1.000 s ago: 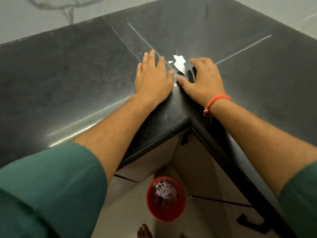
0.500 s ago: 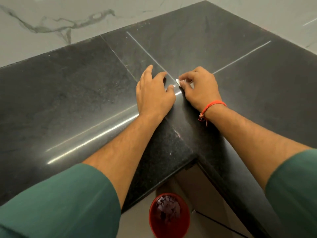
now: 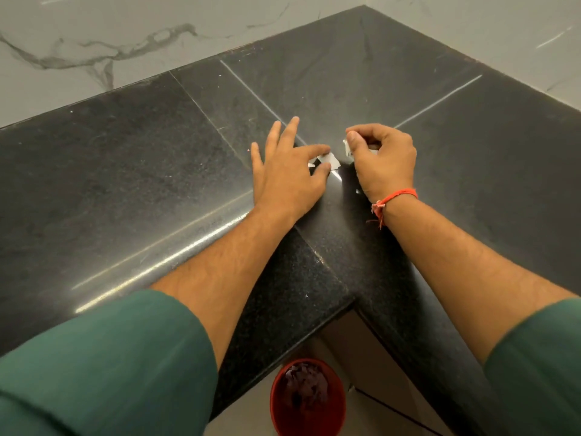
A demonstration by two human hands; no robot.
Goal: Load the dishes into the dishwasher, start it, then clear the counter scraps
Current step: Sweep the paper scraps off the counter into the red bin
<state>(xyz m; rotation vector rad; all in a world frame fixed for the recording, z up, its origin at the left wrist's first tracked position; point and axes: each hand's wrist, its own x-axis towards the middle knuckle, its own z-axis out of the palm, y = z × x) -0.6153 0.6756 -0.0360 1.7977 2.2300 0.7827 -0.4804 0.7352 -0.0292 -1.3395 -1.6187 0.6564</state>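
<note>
Now, surroundings: black stone counter [image 3: 132, 171] wraps an inner corner, its seam lines crossing just beyond my hands; marbled wall [image 3: 94, 36] rises behind from 9 through 1 o'clock.
Below: red bin [image 3: 309, 398] stands on the floor at 6 o'clock, under the counter's inside corner, with crumpled scraps already in it.
Left hand [image 3: 289, 171]: spread flat on the stone, fingers straight and fanned wide, forefinger and thumb bracketing a white paper scrap [image 3: 328, 160].
Scrap on counter: lies flat at the centre, touching my left fingertips, just beside my right hand.
Right hand [image 3: 383, 158]: fingers curled in, pinching a second white scrap [image 3: 346, 148] between thumb and forefinger; most of that piece is hidden by the fingers.
Wrist: orange thread band [image 3: 394, 198] round my right wrist.
In the way: nothing stands between the two hands except the scraps; my own forearms and green sleeves [image 3: 103, 369] cover the near counter.
Edges: rounded front edge runs from 8 o'clock toward the inner corner at 6, then away toward 4.
Open room: bare stone stretches at 10 o'clock and at 2 o'clock, out to the walls.
</note>
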